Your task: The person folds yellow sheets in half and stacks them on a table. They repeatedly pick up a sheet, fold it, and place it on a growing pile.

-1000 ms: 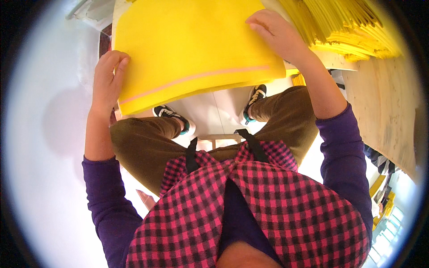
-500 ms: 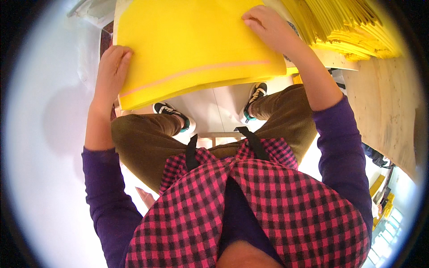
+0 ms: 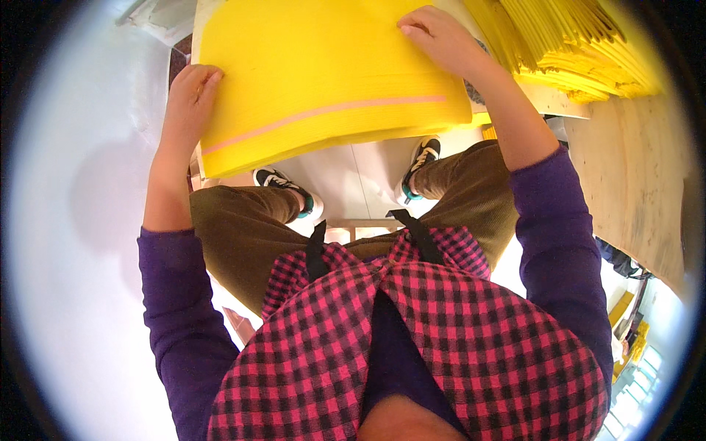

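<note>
A broad yellow sheet [image 3: 316, 66], flexible and apparently in layers, lies on the worktable with its front edge over my knees. Near that edge runs a pink strip [image 3: 331, 112]. At the sheet's left edge, my left hand [image 3: 190, 99] is closed, thumb against the curled fingers, with the margin seemingly between them. My right hand [image 3: 445, 40] rests over the far right part of the sheet. Its fingers are bent and pressed together; whatever they pinch is hidden.
To the right of the sheet stands a large pile of folded yellow pieces [image 3: 581, 51]. A pale wooden board [image 3: 625, 162] extends along the right side. A white wall or surface [image 3: 88, 198] fills the left. Below the sheet, my shoes [image 3: 287, 184] are on the floor.
My left hand has shifted slightly away from me and to the right, and the sheet's near left corner has moved with it. The right hand has moved up only a little.
</note>
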### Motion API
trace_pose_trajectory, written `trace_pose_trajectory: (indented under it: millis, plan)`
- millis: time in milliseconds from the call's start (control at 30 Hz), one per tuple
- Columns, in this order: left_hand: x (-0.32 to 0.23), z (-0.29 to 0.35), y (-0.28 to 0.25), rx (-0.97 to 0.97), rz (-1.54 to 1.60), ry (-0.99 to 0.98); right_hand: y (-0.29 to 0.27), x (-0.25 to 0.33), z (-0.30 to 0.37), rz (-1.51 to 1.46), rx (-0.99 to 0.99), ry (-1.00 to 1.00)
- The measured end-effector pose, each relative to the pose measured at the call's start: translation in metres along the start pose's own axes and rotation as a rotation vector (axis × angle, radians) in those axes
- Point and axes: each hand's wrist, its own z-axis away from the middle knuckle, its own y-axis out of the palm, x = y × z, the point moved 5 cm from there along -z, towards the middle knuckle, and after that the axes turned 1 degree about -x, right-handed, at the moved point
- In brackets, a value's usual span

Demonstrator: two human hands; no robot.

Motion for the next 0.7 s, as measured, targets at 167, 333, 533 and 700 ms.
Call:
trace_pose_trajectory:
  millis: [167, 333, 533, 700]
  plan:
    - [0.000, 0.005, -0.008, -0.110, 0.048, -0.035, -0.002, 0.001, -0.017, -0.286, -0.034, -0.037]
    - [-0.006, 0.012, -0.002, -0.011, 0.068, 0.001, 0.017, -0.007, -0.014, -0.237, 0.033, -0.223]
    - [-0.007, 0.004, -0.008, -0.067, 0.004, 0.014, 0.009, -0.011, -0.009, -0.307, -0.002, 0.049]
    - [-0.008, 0.047, -0.030, -0.120, 0.066, -0.065, -0.012, -0.017, 0.028, -0.335, -0.088, -0.213]
